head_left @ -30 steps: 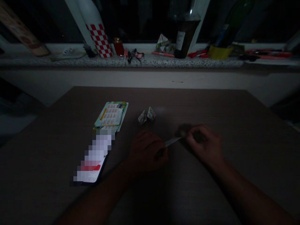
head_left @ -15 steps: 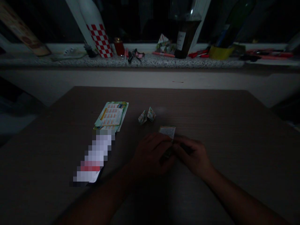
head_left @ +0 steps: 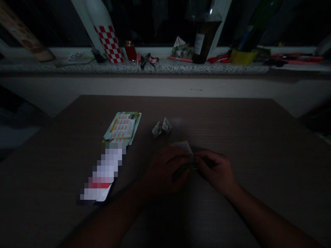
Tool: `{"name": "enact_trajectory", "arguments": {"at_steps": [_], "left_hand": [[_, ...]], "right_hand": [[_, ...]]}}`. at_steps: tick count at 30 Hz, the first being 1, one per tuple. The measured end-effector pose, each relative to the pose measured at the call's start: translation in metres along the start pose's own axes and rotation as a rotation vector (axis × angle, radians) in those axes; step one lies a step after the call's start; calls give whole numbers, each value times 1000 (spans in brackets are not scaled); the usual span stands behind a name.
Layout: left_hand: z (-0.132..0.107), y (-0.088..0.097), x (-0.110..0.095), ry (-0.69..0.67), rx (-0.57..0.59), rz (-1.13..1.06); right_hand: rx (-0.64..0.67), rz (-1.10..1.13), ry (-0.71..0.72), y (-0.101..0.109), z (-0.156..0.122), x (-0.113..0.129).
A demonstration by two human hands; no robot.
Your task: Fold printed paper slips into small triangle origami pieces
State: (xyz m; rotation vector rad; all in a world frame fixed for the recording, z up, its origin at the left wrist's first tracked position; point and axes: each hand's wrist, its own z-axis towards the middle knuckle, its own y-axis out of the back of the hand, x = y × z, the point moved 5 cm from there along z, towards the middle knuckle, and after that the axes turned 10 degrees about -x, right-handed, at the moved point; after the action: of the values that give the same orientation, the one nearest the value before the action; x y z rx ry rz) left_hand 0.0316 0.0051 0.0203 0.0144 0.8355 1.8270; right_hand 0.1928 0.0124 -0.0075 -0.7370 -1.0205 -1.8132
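The scene is very dark. My left hand [head_left: 164, 170] and my right hand [head_left: 216, 170] meet at the middle of a brown table [head_left: 232, 117], fingers pinched together on a small printed paper piece [head_left: 184, 146] whose pale corner sticks up just beyond the fingertips. Two small folded paper shapes [head_left: 162, 127] stand on the table a little beyond the hands. A stack of printed paper sheets [head_left: 122, 126] lies to the left, with a long blurred flat item [head_left: 103, 175] in front of it.
Behind the table runs a speckled stone window sill [head_left: 165, 67]. On it stand a red-and-white checked container [head_left: 110, 43], a small red jar [head_left: 130, 51], a dark bottle [head_left: 203, 41], more folded paper [head_left: 181, 48], a yellow cup [head_left: 243, 57] and pens.
A second ago the hands were apart with the paper stretched between them. They have come together, and the paper is now held upright between the fingertips.
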Motion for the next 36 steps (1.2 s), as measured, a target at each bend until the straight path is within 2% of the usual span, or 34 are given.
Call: {"name": "enact_trajectory", "arguments": {"at_steps": [4, 8, 11, 19, 24, 29, 36], "left_hand": [[1, 10, 7, 102, -155, 137], [-1, 10, 14, 200, -149, 160], [-1, 7, 13, 191, -123, 136], [0, 2, 10, 158, -67, 115], [4, 0, 0, 22, -52, 120], [6, -1, -8, -112, -18, 133], [5, 4, -3, -90, -54, 100]], "right_hand": [[-46, -73, 97, 6, 1, 6], [-58, -101, 262, 9, 1, 19], [-60, -97, 359, 10, 1, 25], [-66, -136, 456, 11, 1, 26], [-22, -160, 552, 7, 0, 33], [-67, -258, 508, 7, 2, 32], [-130, -369, 382, 23, 13, 12]]}}
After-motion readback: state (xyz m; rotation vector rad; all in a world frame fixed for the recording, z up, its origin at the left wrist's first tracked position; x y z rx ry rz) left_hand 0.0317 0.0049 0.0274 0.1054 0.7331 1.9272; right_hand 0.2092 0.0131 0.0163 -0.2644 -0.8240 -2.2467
